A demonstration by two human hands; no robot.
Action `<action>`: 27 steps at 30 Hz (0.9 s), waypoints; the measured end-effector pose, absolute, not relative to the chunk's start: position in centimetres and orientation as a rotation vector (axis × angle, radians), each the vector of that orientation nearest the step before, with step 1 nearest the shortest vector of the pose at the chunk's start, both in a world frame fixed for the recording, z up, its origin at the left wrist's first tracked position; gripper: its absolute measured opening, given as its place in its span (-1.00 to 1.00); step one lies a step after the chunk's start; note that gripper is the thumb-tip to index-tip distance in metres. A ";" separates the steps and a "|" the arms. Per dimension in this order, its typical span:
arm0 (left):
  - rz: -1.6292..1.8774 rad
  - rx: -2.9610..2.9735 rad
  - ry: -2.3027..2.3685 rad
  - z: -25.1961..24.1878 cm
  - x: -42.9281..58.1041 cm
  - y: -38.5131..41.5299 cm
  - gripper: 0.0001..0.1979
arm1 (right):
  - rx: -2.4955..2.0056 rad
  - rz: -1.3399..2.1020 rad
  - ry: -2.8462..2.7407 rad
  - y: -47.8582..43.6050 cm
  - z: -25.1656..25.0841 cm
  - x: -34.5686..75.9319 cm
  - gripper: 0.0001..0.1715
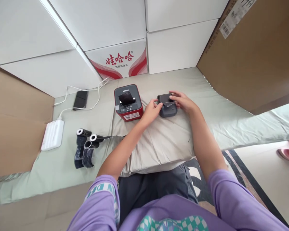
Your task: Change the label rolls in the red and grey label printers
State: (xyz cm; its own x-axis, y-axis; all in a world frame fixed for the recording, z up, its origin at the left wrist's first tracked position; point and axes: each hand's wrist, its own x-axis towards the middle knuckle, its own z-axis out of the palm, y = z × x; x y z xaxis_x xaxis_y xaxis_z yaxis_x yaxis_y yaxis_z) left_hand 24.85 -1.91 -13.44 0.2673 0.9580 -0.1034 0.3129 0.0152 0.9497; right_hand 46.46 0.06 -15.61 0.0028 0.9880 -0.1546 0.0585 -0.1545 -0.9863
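Note:
A small dark grey device [169, 111], rounded like a mini printer, rests on the cloth-covered surface with a button on its front. Over its top lies a dark, glossy, crinkled piece of film [168, 100]. My left hand [152, 112] grips the film's left edge, with thumb and index finger pinched at the device's side. From the right, my right hand [182, 101] holds the film's other edge with bent fingers. Left of my hands stands a red and black label printer [128, 103], with a black strip [126, 98] lying out of its top.
Several black rolls [88, 142] lie at the left. Behind them are a phone [80, 99], a white cable [98, 94] and a white power strip [53, 134]. White boxes [183, 45] line the back; a cardboard box [252, 57] stands at the right.

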 end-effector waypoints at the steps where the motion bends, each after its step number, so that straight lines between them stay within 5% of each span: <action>1: 0.737 1.594 1.174 -11.3 23.9 -2.7 -0.70 | -1.380 1.228 -1.177 0.1 -15.6 46.4 -0.35; 4: 0.629 1.962 1.118 -4.1 18.6 -4.6 -0.73 | -1.395 0.844 -1.237 -0.5 -14.5 46.0 -0.49; 8: 0.675 1.907 1.636 0.7 9.0 -3.8 -0.71 | -1.326 0.418 -1.314 -3.3 -11.3 43.5 -0.64; 14: 0.124 1.593 1.606 -3.4 3.5 0.8 -0.58 | -1.022 0.839 -1.361 -2.4 -10.9 33.2 -0.51; 17: 0.120 1.530 1.541 -5.0 4.0 1.7 -0.48 | -0.962 1.048 -1.310 0.2 -13.9 28.5 -0.21; 21: 0.150 1.490 1.539 -5.4 4.4 1.8 -0.49 | -0.910 0.981 -1.260 1.0 -17.7 26.2 0.08; 27: 0.172 1.448 1.553 -5.7 4.5 2.1 -0.50 | -0.899 0.925 -1.264 -0.2 -18.5 26.3 0.08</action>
State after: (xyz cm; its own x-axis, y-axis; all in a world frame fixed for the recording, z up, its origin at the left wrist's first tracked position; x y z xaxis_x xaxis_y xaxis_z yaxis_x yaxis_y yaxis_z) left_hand 4.53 2.09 -5.67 0.1768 0.8271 -0.5336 0.6900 0.2824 0.6664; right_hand 26.31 -0.17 -18.49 0.0723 0.9275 0.3666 -0.0684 0.3713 -0.9260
